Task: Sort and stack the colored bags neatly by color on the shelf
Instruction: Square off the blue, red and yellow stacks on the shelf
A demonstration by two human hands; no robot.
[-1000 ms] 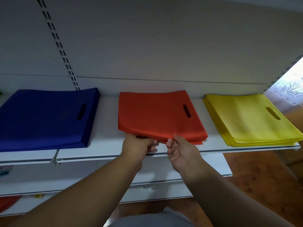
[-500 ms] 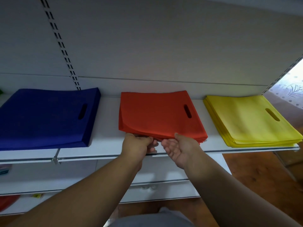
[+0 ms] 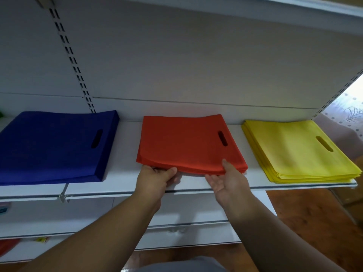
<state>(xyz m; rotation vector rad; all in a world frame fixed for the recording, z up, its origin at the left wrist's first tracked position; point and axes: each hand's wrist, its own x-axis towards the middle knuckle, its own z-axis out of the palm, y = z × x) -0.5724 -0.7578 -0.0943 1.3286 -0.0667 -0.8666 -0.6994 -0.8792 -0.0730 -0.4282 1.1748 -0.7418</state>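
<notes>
1. Your left hand (image 3: 157,178) grips the red bags (image 3: 188,143) at their front left corner.
2. Your right hand (image 3: 228,180) pinches their front edge, thumb on top.
3. The red stack lies mid-shelf (image 3: 121,185), between blue bags (image 3: 53,146) and yellow bags (image 3: 298,152).

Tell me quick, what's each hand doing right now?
Left hand: grips the near edge of the red bag stack.
Right hand: thumb on top, pinching the same edge.

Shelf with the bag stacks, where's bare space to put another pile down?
Bare shelf shows between the blue stack and red stack. The gap between red and yellow stack is narrower. Both hands, left hand and right hand, crowd red's front edge.
</notes>
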